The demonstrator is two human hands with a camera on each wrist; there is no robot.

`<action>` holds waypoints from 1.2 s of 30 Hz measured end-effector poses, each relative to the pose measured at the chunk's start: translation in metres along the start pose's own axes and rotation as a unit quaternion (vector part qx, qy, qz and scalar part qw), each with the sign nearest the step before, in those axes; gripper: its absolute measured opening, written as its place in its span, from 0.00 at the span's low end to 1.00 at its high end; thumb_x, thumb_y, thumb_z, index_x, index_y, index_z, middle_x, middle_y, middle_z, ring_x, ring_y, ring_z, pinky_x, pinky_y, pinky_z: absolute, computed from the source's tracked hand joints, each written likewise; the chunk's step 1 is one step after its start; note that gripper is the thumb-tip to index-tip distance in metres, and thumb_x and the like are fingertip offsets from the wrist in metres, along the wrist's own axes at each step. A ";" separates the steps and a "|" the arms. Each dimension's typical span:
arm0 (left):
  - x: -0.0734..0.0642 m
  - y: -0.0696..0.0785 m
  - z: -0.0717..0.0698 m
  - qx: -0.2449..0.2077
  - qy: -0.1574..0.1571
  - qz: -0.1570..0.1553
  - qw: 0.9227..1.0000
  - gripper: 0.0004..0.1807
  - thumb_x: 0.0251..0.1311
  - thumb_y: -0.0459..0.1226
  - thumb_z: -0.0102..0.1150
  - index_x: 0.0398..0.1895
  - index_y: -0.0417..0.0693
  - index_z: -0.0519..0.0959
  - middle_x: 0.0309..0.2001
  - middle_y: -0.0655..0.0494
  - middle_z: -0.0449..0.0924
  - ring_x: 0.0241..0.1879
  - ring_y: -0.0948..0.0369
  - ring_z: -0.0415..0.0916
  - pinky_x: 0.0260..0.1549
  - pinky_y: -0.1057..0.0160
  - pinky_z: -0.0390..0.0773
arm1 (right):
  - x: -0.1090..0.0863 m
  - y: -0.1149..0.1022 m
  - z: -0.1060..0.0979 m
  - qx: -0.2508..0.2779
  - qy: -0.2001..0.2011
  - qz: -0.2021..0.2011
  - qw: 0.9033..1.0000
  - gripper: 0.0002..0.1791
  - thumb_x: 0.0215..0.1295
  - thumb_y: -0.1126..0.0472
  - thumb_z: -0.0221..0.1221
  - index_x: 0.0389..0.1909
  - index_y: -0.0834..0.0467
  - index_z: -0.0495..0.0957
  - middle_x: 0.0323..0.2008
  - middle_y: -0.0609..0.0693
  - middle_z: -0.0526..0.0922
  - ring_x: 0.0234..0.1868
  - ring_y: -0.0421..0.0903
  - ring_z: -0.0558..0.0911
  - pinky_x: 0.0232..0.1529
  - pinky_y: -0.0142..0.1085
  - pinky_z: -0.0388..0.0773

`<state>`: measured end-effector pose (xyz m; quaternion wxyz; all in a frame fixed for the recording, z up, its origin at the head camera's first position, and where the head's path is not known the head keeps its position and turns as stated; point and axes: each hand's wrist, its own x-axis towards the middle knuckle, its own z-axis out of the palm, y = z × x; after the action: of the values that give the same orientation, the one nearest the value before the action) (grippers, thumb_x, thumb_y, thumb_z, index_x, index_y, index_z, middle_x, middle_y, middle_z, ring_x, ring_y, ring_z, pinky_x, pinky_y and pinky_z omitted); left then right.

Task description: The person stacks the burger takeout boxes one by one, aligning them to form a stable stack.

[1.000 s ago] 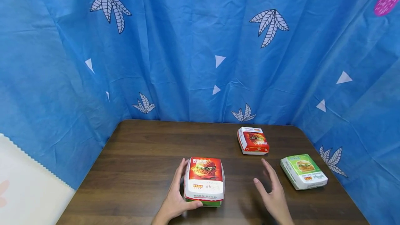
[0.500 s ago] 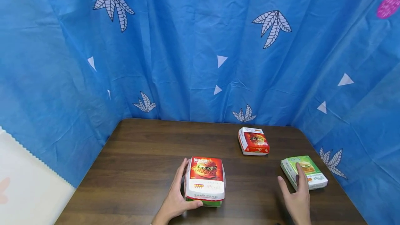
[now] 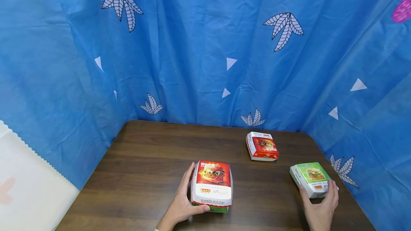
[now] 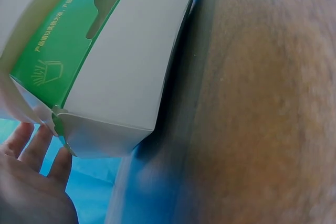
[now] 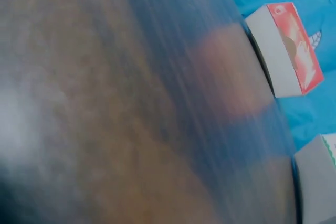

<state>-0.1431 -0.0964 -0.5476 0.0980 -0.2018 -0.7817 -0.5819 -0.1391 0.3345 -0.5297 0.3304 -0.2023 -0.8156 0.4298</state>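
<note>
Right grip (image 3: 320, 211) brought to green-topped box (image 3: 312, 174);
red-topped box (image 3: 213, 183) held by left grip (image 3: 180, 206); right closure cannot be told.

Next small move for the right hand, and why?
Probably close the right hand gently on the green box: its thumb and fingers straddle the near end, though contact is unclear. The left hand grips the nearer red box, leaving the right for this.
</note>
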 end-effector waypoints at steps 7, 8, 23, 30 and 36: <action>0.000 -0.001 0.001 -0.001 0.007 0.007 1.000 0.74 0.37 0.50 0.87 0.85 0.60 0.44 0.80 0.56 0.55 0.74 0.60 0.60 0.70 0.59 0.63 | 0.005 0.011 -0.004 -0.008 -0.011 0.047 0.999 0.56 0.63 0.55 0.68 0.83 0.58 0.42 0.82 0.61 0.40 0.82 0.61 0.41 0.80 0.59 0.40; 0.000 -0.002 0.001 0.000 0.008 0.009 1.000 0.74 0.37 0.50 0.87 0.85 0.59 0.44 0.80 0.56 0.56 0.74 0.61 0.60 0.70 0.59 0.63 | 0.006 0.013 -0.004 -0.011 -0.015 0.057 0.998 0.57 0.63 0.54 0.67 0.84 0.57 0.40 0.83 0.61 0.38 0.82 0.61 0.40 0.80 0.58 0.39; 0.002 -0.005 0.002 -0.002 0.016 0.010 1.000 0.73 0.38 0.49 0.87 0.85 0.57 0.46 0.78 0.57 0.57 0.71 0.61 0.63 0.68 0.63 0.66 | 0.019 0.030 -0.006 -0.004 -0.039 0.120 0.992 0.65 0.62 0.49 0.69 0.84 0.56 0.31 0.83 0.59 0.31 0.82 0.59 0.35 0.80 0.58 0.37; 0.003 -0.004 0.001 0.007 0.017 0.012 1.000 0.72 0.38 0.50 0.87 0.85 0.55 0.47 0.78 0.56 0.57 0.72 0.61 0.61 0.68 0.61 0.65 | 0.023 0.031 -0.006 -0.016 -0.049 0.126 0.991 0.66 0.61 0.49 0.70 0.83 0.56 0.29 0.83 0.61 0.30 0.82 0.62 0.35 0.79 0.61 0.37; 0.003 -0.003 0.001 0.008 0.015 0.016 1.000 0.72 0.38 0.51 0.86 0.85 0.60 0.46 0.79 0.56 0.57 0.73 0.60 0.61 0.69 0.61 0.64 | 0.026 0.031 -0.004 -0.032 -0.059 0.140 0.988 0.65 0.63 0.48 0.68 0.83 0.58 0.28 0.82 0.63 0.30 0.82 0.64 0.35 0.79 0.62 0.37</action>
<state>-0.1474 -0.0953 -0.5494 0.1210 -0.2045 -0.7816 -0.5768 -0.1532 0.3695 -0.5444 0.2115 -0.2990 -0.8107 0.4567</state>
